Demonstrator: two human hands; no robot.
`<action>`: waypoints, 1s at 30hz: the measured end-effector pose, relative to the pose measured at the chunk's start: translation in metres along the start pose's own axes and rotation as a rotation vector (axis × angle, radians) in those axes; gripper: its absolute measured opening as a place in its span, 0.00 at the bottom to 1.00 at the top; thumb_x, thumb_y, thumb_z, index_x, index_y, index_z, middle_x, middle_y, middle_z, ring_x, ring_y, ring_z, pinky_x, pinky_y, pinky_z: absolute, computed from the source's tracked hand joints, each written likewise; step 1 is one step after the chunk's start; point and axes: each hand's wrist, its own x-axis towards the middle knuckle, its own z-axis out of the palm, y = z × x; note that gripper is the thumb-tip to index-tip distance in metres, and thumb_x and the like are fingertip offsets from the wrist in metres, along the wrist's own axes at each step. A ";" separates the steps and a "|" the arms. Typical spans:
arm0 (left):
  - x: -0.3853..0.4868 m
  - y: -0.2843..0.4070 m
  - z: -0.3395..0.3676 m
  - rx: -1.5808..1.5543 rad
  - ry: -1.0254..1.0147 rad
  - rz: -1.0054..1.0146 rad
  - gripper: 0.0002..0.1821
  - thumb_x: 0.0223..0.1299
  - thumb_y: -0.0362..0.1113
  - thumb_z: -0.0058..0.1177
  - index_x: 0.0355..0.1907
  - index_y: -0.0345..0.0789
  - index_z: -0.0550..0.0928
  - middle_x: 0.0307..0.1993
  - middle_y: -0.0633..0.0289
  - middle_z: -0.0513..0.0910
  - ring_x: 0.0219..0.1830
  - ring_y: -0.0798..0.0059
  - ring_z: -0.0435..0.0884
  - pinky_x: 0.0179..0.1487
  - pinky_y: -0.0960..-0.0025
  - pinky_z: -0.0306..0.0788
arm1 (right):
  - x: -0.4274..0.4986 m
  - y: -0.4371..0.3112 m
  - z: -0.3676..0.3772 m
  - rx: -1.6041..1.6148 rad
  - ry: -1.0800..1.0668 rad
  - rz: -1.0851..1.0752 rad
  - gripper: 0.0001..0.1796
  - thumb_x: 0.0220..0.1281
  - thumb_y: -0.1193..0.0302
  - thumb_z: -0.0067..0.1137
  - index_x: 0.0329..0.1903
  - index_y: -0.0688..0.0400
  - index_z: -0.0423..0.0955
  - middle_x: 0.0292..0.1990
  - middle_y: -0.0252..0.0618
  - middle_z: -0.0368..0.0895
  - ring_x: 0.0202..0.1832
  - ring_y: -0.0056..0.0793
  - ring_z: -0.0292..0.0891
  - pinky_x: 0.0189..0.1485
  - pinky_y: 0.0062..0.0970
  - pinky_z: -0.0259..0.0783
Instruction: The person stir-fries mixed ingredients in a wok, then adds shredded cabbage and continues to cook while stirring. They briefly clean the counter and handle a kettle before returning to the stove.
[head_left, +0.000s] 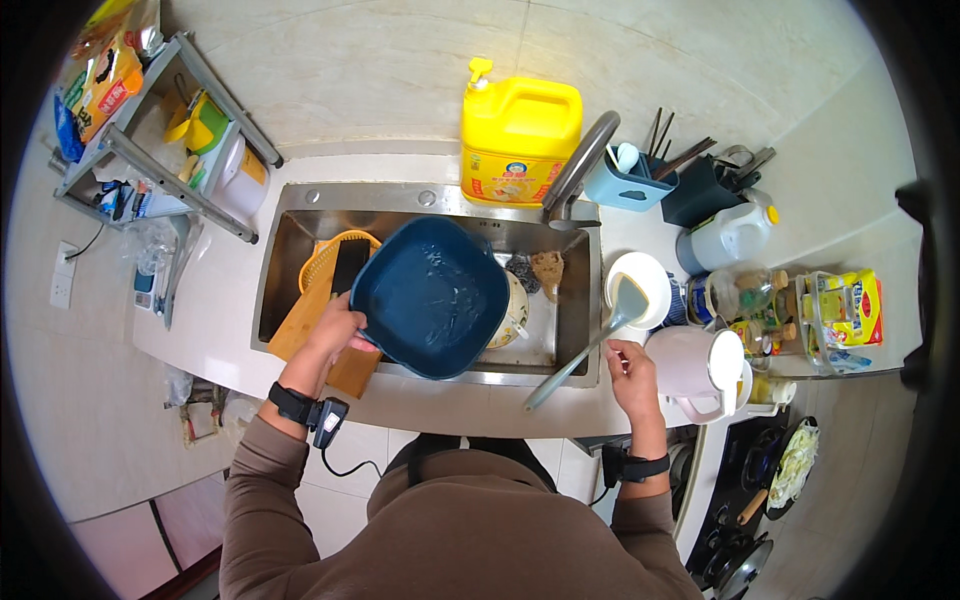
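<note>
A square dark blue plastic basin (431, 300) with a wet inside is held tilted over the stainless steel sink (577, 315). My left hand (330, 334) grips its left rim. Close to the handle of a grey-green spatula (574, 360) is my right hand (634, 375), its fingers loosely curled and nothing seen in them. The spatula's head leans in a white bowl (660, 277), and its handle reaches over the sink's front edge. Below the basin, a patterned dish (517, 311) shows in part. A wooden cutting board (307, 319) rests across the sink's left side.
A yellow basket (319, 262), a steel scourer (523, 271) and a brown scrubber (547, 271) lie in the sink. Behind it stand a yellow detergent jug (517, 142) and the faucet (581, 169). A pitcher (690, 367) is at right; a metal rack (180, 157) at left.
</note>
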 end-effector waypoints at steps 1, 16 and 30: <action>0.001 -0.006 -0.002 -0.051 0.015 0.003 0.24 0.55 0.22 0.39 0.58 0.23 0.63 0.44 0.45 0.78 0.34 0.60 0.84 0.31 0.72 0.82 | -0.001 0.002 -0.002 -0.003 0.005 -0.001 0.10 0.58 0.77 0.55 0.43 0.63 0.77 0.36 0.45 0.79 0.29 0.33 0.75 0.33 0.26 0.72; 0.037 -0.052 0.023 -0.390 -0.024 0.036 0.15 0.53 0.21 0.42 0.45 0.29 0.73 0.36 0.52 0.81 0.27 0.67 0.82 0.24 0.75 0.78 | -0.006 -0.010 -0.008 -0.016 0.040 -0.016 0.09 0.59 0.77 0.55 0.42 0.64 0.77 0.35 0.45 0.78 0.29 0.30 0.75 0.32 0.25 0.71; 0.024 -0.056 0.017 -0.475 -0.067 0.103 0.20 0.53 0.20 0.41 0.52 0.29 0.68 0.38 0.50 0.80 0.28 0.65 0.82 0.26 0.75 0.79 | -0.018 -0.011 -0.003 -0.003 0.038 -0.005 0.10 0.59 0.77 0.54 0.44 0.64 0.76 0.35 0.46 0.78 0.29 0.32 0.75 0.32 0.25 0.72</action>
